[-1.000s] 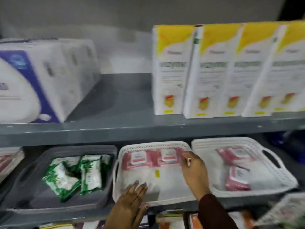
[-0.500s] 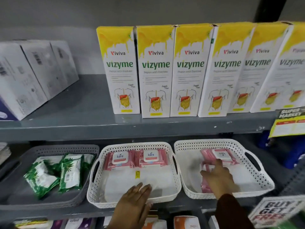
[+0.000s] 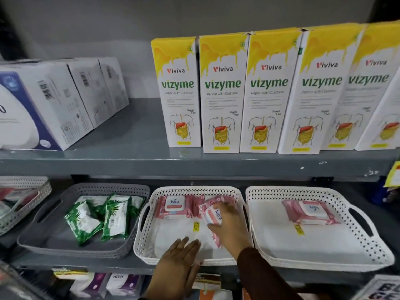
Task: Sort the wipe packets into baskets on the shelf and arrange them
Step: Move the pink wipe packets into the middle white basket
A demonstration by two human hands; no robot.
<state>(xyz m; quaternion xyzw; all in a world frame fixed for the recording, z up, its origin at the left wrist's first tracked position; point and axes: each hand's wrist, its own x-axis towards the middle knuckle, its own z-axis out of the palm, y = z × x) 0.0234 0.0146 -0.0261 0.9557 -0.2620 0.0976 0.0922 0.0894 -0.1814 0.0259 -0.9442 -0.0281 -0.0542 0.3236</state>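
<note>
On the lower shelf (image 3: 194, 267), three baskets sit side by side: grey basket (image 3: 86, 252) with green wipe packets (image 3: 97, 217), middle white basket (image 3: 147, 234), right white basket (image 3: 324, 263). Change since half a second ago: the right hand (image 3: 229, 228) was down in the right basket on two pink packets; now it is over the middle basket, clamped on a pink Kara packet (image 3: 213, 215), packet tilted with its lid label sideways. The right basket now shows just one pink packet (image 3: 309, 212), toward the back. So one pink packet has crossed over; reads as consolidating the pink ones in the middle basket, where two already lie along the back wall, left one (image 3: 174, 207) in clear view, the other mostly hidden behind the held packet.

Held packet is not yet laid flat, partly over the back row's right side; can't tell if it touches the one beneath. Left hand (image 3: 179, 263) lies flat, fingers together and stretched, holding nothing, palm on the basket's front rim and liner, likely steadying it. It sits just below and left of the held packet, close but not touching.

Judgement: sorting partly done; the last pink packet in the right basket probably needs moving too, then the row needs straightening.
</note>
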